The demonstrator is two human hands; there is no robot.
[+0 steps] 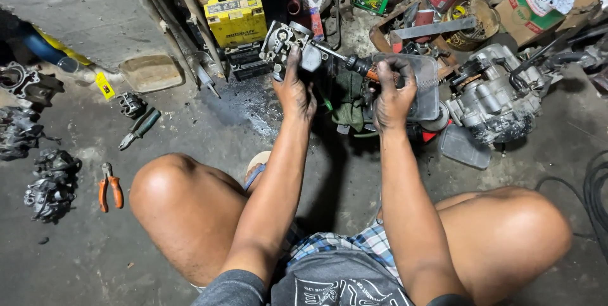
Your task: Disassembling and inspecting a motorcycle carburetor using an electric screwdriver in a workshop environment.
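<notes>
My left hand (293, 91) grips a grey metal carburetor (286, 43), held up in front of me over the oily floor. In my right hand (392, 94) is a screwdriver (354, 64) with a black and orange handle. Its shaft points left and its tip touches the carburetor. Both hands are smeared with grease. A clear plastic tub (425, 87) and a green rag (350, 100) lie just beyond my right hand.
An engine block (494, 100) sits at the right. A yellow battery (237, 20) stands behind the carburetor. Orange-handled pliers (109, 187), dark pliers (139, 129) and engine parts (52, 182) lie at the left. Cans and boxes crowd the back; cables (592, 189) lie far right.
</notes>
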